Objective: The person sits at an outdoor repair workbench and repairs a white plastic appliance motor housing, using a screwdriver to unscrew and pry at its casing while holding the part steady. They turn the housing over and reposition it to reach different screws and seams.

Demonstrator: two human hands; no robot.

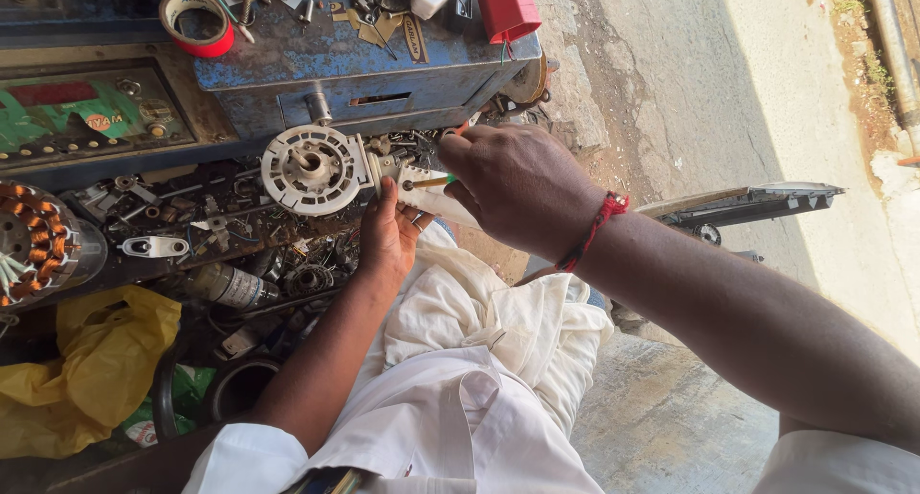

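Over the person's lap, just in front of the cluttered bench [115, 221], both hands work on a white plastic part [331, 171]: a round slotted disc w/ a centre hub, joined to a flatter white arm that runs right toward the knuckles. The left hand [385, 233] comes up from below, palm up, fingers curled round the arm of the part to prop it. The right hand [517, 183], a red thread on its wrist, closes round a thin screwdriver [433, 181] w/ a yellowish shaft and a bit of green at the grip; its tip rests on the white arm, near the disc. Can't tell if the tip sits in a screw head, too small.

Judging by the grip, this is fine work at a fastener or clip. To do it well: keep the shaft square to the part, let the left hand take the push so the thin plastic doesn't flex, and turn from the fingers, not the wrist. A slip would send the tip toward the left thumb, so light pressure.

Behind the part lie loose metal scraps, a copper-wound stator [34, 240] at far left, a blue metal box [364, 72] carrying a tape roll [196, 22], plus a yellow bag [86, 365] lower left. White cloth covers the lap.
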